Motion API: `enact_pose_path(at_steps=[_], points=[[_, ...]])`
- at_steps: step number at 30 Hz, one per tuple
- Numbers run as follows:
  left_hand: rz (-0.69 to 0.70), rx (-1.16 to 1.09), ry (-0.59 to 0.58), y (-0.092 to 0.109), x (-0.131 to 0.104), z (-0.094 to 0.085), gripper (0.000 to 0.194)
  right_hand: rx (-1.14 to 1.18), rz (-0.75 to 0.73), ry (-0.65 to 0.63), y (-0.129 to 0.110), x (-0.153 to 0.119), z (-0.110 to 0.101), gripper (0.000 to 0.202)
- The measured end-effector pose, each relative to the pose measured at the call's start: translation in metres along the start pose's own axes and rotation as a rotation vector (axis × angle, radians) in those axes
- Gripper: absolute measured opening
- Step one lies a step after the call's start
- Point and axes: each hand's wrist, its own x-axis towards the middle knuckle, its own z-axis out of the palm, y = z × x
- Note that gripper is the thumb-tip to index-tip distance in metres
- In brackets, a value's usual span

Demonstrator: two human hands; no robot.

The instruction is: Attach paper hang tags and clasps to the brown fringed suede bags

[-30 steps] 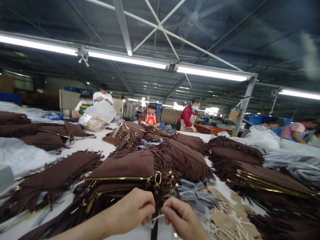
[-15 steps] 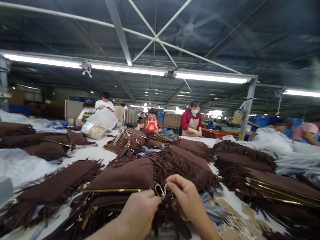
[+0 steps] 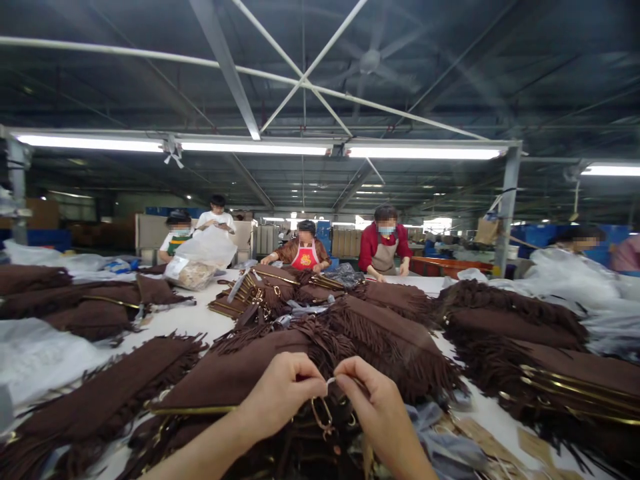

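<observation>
White table (image 3: 187, 317), fringed brown bags (image 3: 393, 328), 2 hands (image 3: 280, 393) pinching thin cord (image 3: 331, 381)

Up top: ceiling fan (image 3: 371, 61), white cross-braces (image 3: 303, 80) + row of lit tube lights (image 3: 260, 148), w/ grey post (image 3: 507, 230) nr R end. Across white table (image 3: 200, 312) in bkgd: co-worker in red top & beige apron (image 3: 386, 245) nr orange bin (image 3: 440, 268), another in red apron (image 3: 305, 255), third in white top (image 3: 215, 220) farther L. Also on table: clear bag (image 3: 215, 247) w/ brown contents L of ctr, crumpled plastic (image 3: 555, 273) at R.
</observation>
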Motion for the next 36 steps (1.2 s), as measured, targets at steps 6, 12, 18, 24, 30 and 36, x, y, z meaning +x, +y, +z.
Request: enact_pose_path(at_steps=[6,12,18,24,30,36], points=[[-0.101,-0.141,-0.092,0.01,0.003,-0.012,0.022,0.007,-0.006,-0.004,0.003,0.001,-0.001,0.023],[-0.031,-0.096,-0.146,0.016,0.004,-0.003,0.025,-0.041,-0.068,0.021,-0.002,0.0,-0.002,0.022],[-0.085,-0.148,-0.076,0.0,0.009,-0.004,0.018,-0.089,-0.07,0.021,-0.003,0.0,-0.006,0.022],[-0.043,-0.08,-0.022,0.012,0.013,-0.012,0.013,0.436,0.275,-0.172,-0.008,-0.002,0.007,0.032],[0.14,0.343,-0.072,0.014,0.002,-0.02,0.009,0.059,0.068,-0.032,-0.002,0.002,0.01,0.027],[0.263,0.759,-0.05,0.008,-0.026,-0.001,0.03,0.071,0.105,-0.317,-0.002,-0.003,-0.004,0.017]])
